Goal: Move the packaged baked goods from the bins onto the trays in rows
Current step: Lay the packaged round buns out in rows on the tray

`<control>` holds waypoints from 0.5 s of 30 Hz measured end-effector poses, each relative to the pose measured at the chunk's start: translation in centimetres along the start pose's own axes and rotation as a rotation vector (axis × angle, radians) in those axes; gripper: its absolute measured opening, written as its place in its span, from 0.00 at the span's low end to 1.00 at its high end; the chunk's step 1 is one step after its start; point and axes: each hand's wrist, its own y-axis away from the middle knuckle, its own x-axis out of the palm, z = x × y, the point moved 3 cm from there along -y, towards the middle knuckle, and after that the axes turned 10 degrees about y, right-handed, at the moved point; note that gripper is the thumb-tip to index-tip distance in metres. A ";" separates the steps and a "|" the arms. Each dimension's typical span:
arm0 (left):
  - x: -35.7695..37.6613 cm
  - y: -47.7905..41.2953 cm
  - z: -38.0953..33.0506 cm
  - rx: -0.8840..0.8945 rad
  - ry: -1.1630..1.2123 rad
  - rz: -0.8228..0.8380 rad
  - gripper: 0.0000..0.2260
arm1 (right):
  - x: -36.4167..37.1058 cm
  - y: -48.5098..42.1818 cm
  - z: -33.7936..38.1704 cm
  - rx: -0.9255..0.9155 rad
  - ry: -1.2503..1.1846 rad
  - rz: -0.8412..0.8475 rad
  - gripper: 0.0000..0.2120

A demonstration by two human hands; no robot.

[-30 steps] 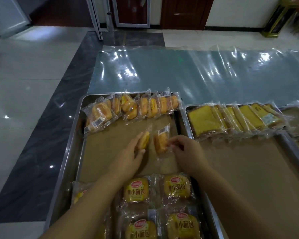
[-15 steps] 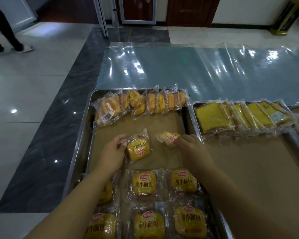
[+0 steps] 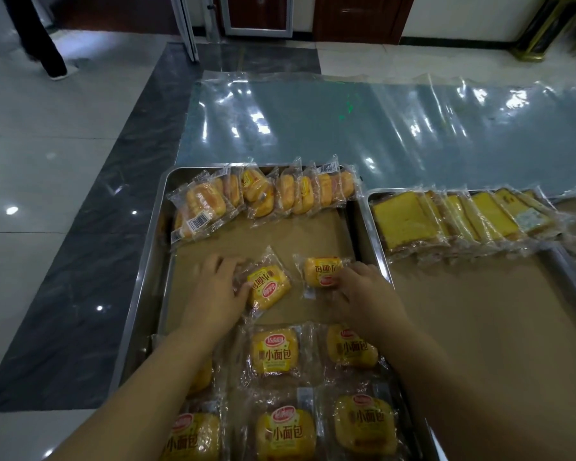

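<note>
A steel tray (image 3: 147,271) lined with brown paper holds a leaning row of wrapped buns (image 3: 263,194) along its far edge and flat rows of yellow bun packs (image 3: 275,352) near me. My left hand (image 3: 213,291) holds a yellow bun pack (image 3: 268,287) lying tilted on the paper in the middle. My right hand (image 3: 363,294) pinches a second bun pack (image 3: 323,271) just to the right of it, label facing up.
A second paper-lined tray (image 3: 379,257) to the right carries a leaning row of wrapped cake slices (image 3: 463,221). Clear plastic sheeting (image 3: 379,128) covers the table beyond. A person's legs (image 3: 37,38) stand on the tiled floor at far left.
Both packs were held on edge a second ago; they now lie flat, label up, on the paper. The view has shifted, and the person at far left has walked into sight.
</note>
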 end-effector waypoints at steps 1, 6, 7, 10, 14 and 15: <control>0.2 0.0 -0.2 0.065 -0.018 0.034 0.19 | 0.1 -0.3 0.3 0.027 -0.016 -0.009 0.12; 1.5 -0.3 -0.7 0.298 -0.151 0.239 0.18 | 1.0 -2.0 1.9 0.084 0.066 0.114 0.16; 1.6 -0.3 -0.5 0.269 -0.136 0.275 0.18 | 1.2 -2.3 2.1 0.071 0.100 0.117 0.15; 1.4 -0.5 0.3 0.157 -0.157 0.276 0.21 | 1.1 -3.3 2.3 0.061 0.067 0.101 0.15; 1.0 -0.7 0.1 0.085 -0.234 0.265 0.23 | 0.9 -4.4 2.2 0.044 -0.065 0.105 0.14; 1.1 -0.6 0.1 0.059 -0.239 0.288 0.24 | 0.9 -4.6 2.2 0.038 -0.074 0.108 0.14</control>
